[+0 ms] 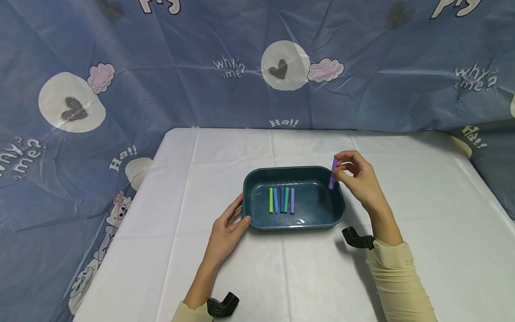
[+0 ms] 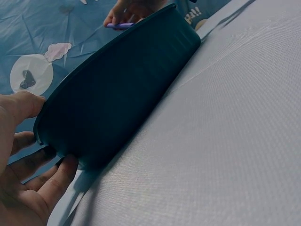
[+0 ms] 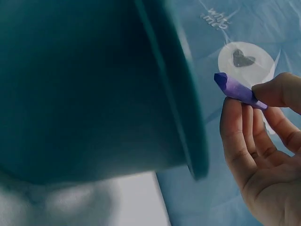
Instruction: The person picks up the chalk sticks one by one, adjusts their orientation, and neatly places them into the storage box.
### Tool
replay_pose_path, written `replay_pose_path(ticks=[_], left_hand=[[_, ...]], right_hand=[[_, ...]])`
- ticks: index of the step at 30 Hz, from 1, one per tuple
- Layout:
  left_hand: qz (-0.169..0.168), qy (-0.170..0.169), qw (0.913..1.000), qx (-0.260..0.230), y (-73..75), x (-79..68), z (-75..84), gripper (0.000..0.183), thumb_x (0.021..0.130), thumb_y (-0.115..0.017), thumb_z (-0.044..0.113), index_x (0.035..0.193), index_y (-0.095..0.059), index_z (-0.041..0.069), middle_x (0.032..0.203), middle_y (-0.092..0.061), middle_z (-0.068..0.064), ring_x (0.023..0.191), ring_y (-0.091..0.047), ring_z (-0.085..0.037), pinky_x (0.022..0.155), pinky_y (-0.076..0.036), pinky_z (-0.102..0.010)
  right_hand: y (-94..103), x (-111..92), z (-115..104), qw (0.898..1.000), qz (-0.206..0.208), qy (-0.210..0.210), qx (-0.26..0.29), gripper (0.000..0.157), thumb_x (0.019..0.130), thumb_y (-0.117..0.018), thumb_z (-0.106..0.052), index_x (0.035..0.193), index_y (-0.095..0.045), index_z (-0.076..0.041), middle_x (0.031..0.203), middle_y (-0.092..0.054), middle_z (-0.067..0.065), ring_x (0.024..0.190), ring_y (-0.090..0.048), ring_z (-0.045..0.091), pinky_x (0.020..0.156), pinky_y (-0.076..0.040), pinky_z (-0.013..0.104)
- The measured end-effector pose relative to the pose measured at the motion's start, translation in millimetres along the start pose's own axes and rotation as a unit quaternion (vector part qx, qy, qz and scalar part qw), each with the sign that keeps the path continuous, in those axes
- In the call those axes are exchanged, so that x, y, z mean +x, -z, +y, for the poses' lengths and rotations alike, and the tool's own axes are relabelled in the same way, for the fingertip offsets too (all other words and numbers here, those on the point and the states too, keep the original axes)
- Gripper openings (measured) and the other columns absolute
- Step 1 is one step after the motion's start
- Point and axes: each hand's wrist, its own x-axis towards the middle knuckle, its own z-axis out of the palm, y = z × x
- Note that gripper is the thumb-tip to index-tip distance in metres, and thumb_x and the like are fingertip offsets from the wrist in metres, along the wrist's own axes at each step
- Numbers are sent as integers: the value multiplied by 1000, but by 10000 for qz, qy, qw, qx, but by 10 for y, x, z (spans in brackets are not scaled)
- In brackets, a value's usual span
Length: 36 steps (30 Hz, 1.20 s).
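A dark teal tray (image 1: 257, 222) with rounded corners stands on the white-covered table. My left hand (image 1: 224, 235) holds its left end, thumb and fingers against the rim and outer wall. Above the tray's right rim, my right hand (image 1: 358, 179) pinches a purple chalk stick (image 1: 332, 173) between thumb and fingers. In the right wrist view the purple chalk stick (image 3: 237, 91) is tilted, its faceted end pointing away from the hand. Several sticks lie side by side in the tray: a lime green one (image 1: 271, 200), blue ones, a teal one (image 1: 286, 200) and a lavender one (image 1: 292, 201).
A white cloth (image 1: 306, 273) covers the table. Blue printed fabric (image 1: 225, 98) hangs behind it and along the sides. A black wrist device (image 1: 357, 238) sits on the right wrist, another (image 1: 223, 305) on the left.
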Motion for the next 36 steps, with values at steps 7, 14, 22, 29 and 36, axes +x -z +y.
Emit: replay_pose_path(ticks=[7,14,22,29,36], left_hand=[[-11,-52,10000,-50,-1,1,0,58,86,-58,19,138,-33,13,141,-35,-12,124,-41,-28,90,-48,-25],[-5,-55,10000,-49,0,-3,0,57,86,-58,19,138,-33,13,141,-35,-11,124,-41,-28,90,-48,-25],[-12,-100,9999,-39,5,4,-1,58,86,-58,18,138,-33,11,141,-35,-13,124,-41,-29,90,-48,-26],[-2,-36,10000,-39,6,9,5,57,86,-58,18,138,-33,13,141,-34,-10,125,-40,-29,90,-48,-27],[-12,-75,9999,-146,0,6,5,57,86,-58,18,137,-33,12,141,-34,-12,125,-40,-31,91,-47,-29]], right_hand=[[-89,-12,-16,9988,-183,-177,-430,32,82,-60,-3,112,-48,-1,98,-50,14,84,-56,16,67,-55,22],[-245,-32,-125,9967,-467,-235,-616,31,82,-59,-1,111,-48,1,97,-50,19,80,-56,19,66,-53,21],[-373,-38,-141,9945,-718,-281,-714,29,82,-58,1,110,-48,0,96,-49,20,78,-56,23,65,-51,19],[-450,-28,-110,9925,-852,-298,-828,31,82,-56,4,111,-47,4,98,-50,21,81,-55,27,69,-49,22],[-496,-41,-112,9900,-936,-403,-972,32,81,-53,7,112,-47,6,99,-51,24,83,-55,29,68,-49,24]])
